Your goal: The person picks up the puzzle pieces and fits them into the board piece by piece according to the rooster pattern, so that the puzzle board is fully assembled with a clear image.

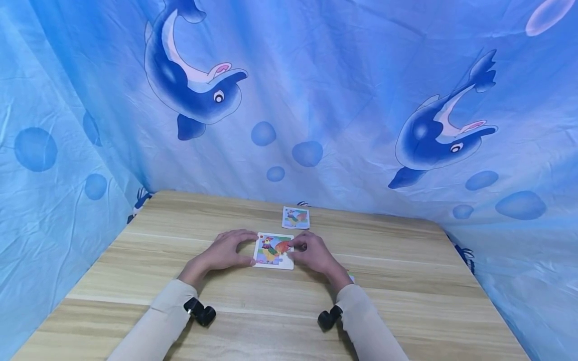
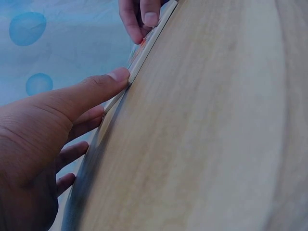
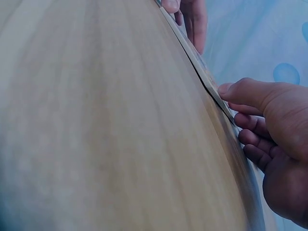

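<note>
A small jigsaw puzzle in a white-edged tray lies flat on the table, showing a rooster. Its lower right part is bare white. My left hand holds the tray's left side, with the thumb at the near corner and the forefinger at the far one. On the right side, my right hand grips the puzzle by the orange tail with thumb and forefinger; its other fingers are curled. Whether a loose piece is between those fingertips is hidden.
Behind the puzzle lies a card with a matching rooster picture. A small coloured piece shows partly beside my right forearm. The wooden table meets a blue dolphin-printed curtain at its back and sides.
</note>
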The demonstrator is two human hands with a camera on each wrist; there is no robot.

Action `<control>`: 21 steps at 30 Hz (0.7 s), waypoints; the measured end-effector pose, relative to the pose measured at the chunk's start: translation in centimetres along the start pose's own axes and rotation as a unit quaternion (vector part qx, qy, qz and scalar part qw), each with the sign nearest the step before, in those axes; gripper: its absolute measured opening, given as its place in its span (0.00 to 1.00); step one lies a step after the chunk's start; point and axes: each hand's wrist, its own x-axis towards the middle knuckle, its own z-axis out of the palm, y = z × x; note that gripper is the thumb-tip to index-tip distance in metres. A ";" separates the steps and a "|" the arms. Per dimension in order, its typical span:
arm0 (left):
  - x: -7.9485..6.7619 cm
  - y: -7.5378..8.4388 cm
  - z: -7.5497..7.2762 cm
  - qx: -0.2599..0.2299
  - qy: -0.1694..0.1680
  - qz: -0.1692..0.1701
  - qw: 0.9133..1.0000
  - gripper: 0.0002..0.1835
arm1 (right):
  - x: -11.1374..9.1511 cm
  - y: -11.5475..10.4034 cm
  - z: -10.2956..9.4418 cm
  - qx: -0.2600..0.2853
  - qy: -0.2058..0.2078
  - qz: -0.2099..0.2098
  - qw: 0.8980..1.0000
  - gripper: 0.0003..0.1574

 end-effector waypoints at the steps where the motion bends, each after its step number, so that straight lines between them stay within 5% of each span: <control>1: 0.0 0.0 0.0 -0.001 0.000 -0.001 1.000 0.40 | 0.0 0.0 0.0 0.001 0.000 0.001 1.000 0.15; 21: 0.0 0.1 -0.1 -0.002 -0.002 -0.002 1.000 0.39 | 0.8 -0.6 0.8 -0.019 -0.005 -0.038 0.999 0.10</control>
